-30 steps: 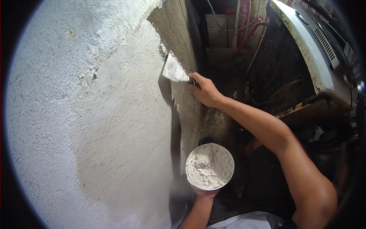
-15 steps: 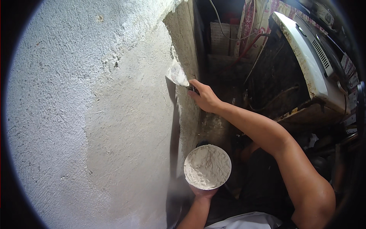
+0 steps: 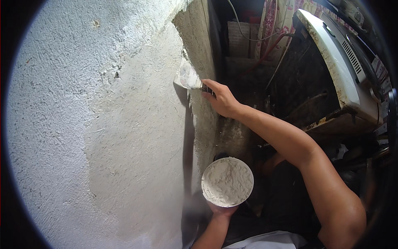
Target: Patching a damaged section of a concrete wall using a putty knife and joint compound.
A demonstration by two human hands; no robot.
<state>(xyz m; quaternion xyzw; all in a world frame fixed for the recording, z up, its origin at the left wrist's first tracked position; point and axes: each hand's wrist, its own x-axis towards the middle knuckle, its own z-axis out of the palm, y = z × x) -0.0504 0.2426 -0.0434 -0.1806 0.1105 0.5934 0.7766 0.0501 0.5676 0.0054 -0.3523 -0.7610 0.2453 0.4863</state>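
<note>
Wall, head view: one, pale and rough-textured (image 3: 49, 124), filling the left side, with one smoother plaster patch (image 3: 132, 145) and one ragged corner edge (image 3: 186, 103).
Putty knife: one (image 3: 188, 76), its wide blade smeared with white, at the upper part of that edge; the blade appears to touch it.
Right hand: one (image 3: 222, 99), clamped on the putty knife's dark handle, thumb on the near side.
Tub: one, round and white-rimmed (image 3: 203, 193), mouth up, low beside the wall, holding one uneven mass of off-white putty (image 3: 228, 180).
Left hand: one (image 3: 223, 210), closed on the tub from below; most of its fingers are hidden.
Appliance: one, white and rust-stained (image 3: 354, 89), on the right, with one slotted vent (image 3: 351, 57).
Background: one red hose (image 3: 273, 49), one thin cable (image 3: 248, 39), red-and-cream patterned cloth (image 3: 267, 16).
Markings: one yellow patch (image 3: 322, 120) low on the appliance, too small to read.
</note>
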